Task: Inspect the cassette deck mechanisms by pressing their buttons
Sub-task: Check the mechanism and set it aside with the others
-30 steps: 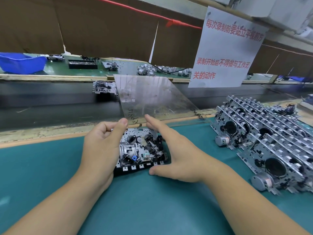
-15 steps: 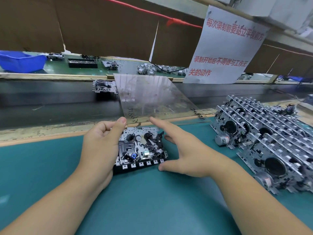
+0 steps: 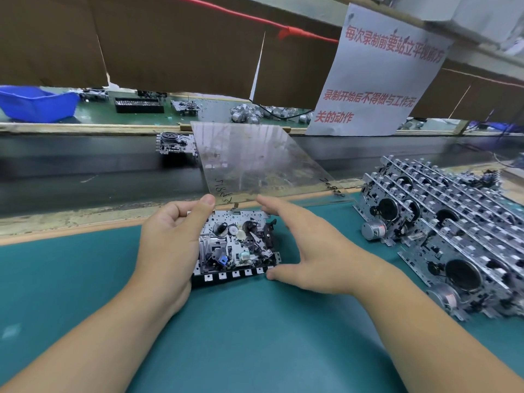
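1. Left hand (image 3: 170,245) curls round the left edge of the cassette deck mechanism (image 3: 236,246), thumb up at its far corner.
2. The mechanism lies flat on the teal mat (image 3: 255,336).
3. Right hand (image 3: 309,251), at its 3 o'clock, is spread wide, thumb tip at the near corner.
4. Stacked mechanisms (image 3: 448,231) crowd farther right.

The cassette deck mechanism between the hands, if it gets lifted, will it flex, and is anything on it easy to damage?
The cassette deck mechanism is probably rigid: its frame looks like stamped metal. Exposed levers, gears and small plastic parts on top look delicate, so edge grips seem safer, as the left hand does now. It lies flat on the green mat, so it likely slides when pushed rather than tipping.
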### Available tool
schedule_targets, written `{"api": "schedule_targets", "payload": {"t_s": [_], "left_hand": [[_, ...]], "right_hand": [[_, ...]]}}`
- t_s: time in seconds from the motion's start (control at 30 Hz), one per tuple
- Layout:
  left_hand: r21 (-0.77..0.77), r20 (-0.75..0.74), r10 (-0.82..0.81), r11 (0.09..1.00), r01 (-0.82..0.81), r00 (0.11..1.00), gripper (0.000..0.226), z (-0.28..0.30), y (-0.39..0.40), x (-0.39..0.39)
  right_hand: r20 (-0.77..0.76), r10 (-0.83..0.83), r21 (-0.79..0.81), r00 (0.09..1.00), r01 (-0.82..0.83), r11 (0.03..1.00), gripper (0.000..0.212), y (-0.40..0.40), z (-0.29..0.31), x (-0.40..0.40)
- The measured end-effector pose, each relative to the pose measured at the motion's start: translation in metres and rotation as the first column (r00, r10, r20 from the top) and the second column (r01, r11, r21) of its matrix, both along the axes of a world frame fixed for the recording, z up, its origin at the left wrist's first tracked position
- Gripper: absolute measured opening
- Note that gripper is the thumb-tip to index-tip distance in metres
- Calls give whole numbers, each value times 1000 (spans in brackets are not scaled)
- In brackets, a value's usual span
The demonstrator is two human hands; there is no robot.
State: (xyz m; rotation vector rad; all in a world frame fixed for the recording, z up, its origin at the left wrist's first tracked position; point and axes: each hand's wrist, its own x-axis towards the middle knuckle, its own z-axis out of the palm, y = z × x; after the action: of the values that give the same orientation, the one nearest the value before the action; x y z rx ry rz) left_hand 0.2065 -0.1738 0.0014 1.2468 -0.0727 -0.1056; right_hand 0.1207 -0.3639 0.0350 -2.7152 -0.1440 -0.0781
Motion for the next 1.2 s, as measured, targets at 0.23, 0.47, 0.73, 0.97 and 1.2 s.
{"api": "schedule_targets", "payload": {"t_s": [0.23,0.47,0.73,0.97,1.2], "left_hand": [[-29,36,-17,999,18,999,20,0,1,-3],[-79,40,-41,996,44,998,8,0,-2,-7],[-23,96,11,1000,-9,995,8,-1,-1,-7],[-43,7,5,999,-5,1000,8,0,0,-2],[-6,34,22,1000,-22,999,9,-3,0,2]], "right_hand": [[210,0,-104,978,22,994,126,69,-8,-1],[159,-88,-172,983,115,978,118,73,-4,5],[236,-86,-250,968,146,957,90,77,-4,7],[227,9,42,974,-19,999,93,52,-15,4],[317,42,156,948,-96,983,43,48,-23,3]]}}
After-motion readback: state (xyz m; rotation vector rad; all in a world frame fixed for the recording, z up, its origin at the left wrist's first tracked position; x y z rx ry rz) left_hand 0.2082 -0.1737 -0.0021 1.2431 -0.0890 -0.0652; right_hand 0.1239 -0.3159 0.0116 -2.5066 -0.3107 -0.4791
